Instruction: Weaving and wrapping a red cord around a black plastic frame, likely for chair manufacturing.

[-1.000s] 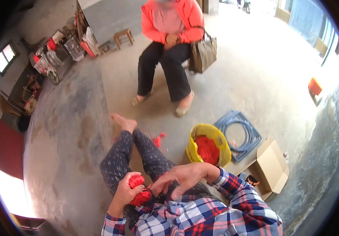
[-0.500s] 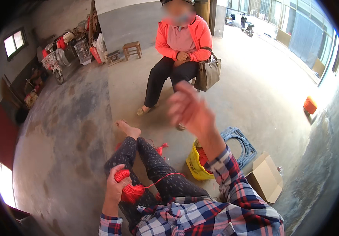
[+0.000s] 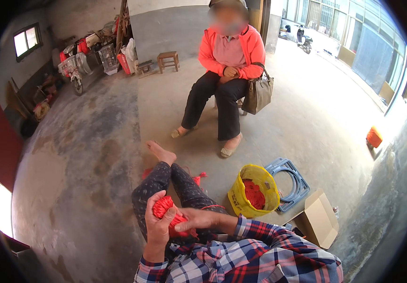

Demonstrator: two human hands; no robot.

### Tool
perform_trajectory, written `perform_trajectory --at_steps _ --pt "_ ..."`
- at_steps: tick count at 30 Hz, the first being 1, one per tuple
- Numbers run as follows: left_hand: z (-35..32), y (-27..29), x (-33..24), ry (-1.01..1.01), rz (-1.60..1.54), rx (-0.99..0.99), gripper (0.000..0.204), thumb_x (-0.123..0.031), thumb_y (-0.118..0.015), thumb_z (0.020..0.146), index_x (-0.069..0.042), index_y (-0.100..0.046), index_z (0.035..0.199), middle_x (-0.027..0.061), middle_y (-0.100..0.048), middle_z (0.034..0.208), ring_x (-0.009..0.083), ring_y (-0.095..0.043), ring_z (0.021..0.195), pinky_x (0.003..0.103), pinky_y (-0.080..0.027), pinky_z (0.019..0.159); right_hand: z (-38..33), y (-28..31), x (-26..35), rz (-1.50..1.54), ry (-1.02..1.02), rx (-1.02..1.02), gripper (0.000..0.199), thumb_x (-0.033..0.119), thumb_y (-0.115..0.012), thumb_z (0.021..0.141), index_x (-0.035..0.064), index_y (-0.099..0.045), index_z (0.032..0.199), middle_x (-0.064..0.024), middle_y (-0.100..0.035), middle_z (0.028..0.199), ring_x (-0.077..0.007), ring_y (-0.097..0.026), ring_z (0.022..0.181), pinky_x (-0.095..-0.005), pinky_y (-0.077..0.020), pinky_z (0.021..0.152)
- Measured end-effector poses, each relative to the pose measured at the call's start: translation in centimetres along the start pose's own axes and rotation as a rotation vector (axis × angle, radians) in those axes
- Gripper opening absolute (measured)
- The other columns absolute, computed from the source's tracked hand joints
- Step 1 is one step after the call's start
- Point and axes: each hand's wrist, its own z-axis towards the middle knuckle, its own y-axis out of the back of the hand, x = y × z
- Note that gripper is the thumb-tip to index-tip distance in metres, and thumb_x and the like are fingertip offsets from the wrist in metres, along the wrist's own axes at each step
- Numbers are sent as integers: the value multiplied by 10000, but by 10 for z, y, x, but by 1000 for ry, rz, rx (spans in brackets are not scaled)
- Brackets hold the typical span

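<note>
A bundle of red yarn point(image 3: 162, 206) is held over my lap. My left hand point(image 3: 157, 224) wraps round its upper end, thumb across the strands. My right hand point(image 3: 195, 220) is closed round the lower part of the same bundle, just right of the left one. A thin red strand point(image 3: 214, 206) runs over my thigh to the right. Beyond my right forearm stands a yellow bucket point(image 3: 237, 198) with red material point(image 3: 254, 194) inside. Another red tassel-like piece point(image 3: 199, 178) lies by my lower leg.
A blue plastic frame point(image 3: 295, 181) lies behind the bucket, and an open cardboard box point(image 3: 320, 218) stands to its right. Opposite me sits a person in a coral jacket point(image 3: 254, 47) with a handbag point(image 3: 258, 96). A small wooden stool point(image 3: 167, 60) stands at the back.
My right hand has come down from its raised place in front of me to the yarn bundle. My left hand, holding the bundle, has shifted slightly to the right. The bucket's inside now shows.
</note>
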Motion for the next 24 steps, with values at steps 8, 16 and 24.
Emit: perform_trajectory --at_steps 8,16,24 --pt "-9 14 20 2 -113 182 653 -187 -725 857 37 -387 1369 181 -594 1180 208 -597 1046 330 -491 921 -5 5 -51 321 -128 56 451 297 -618 941 16 -512 1277 -50 -634 1131 -137 -613 1021 -288 -465 935" --pt "-21 5 26 136 -367 252 371 -231 -802 751 36 -650 960 188 -661 991 338 -594 1082 472 -425 1010 -7 -14 -55 508 -79 -40 516 317 -623 931 31 -455 1326 -53 -633 1136 -131 -627 988 -291 -493 897" --pt "-15 37 8 -46 -424 67 276 -121 -756 789 -44 -581 987 106 -621 822 290 -623 881 481 -446 961 -5 8 -61 377 14 -27 453 353 -569 958 62 -486 1294 -12 -602 788 -66 -454 557 -199 -323 503"
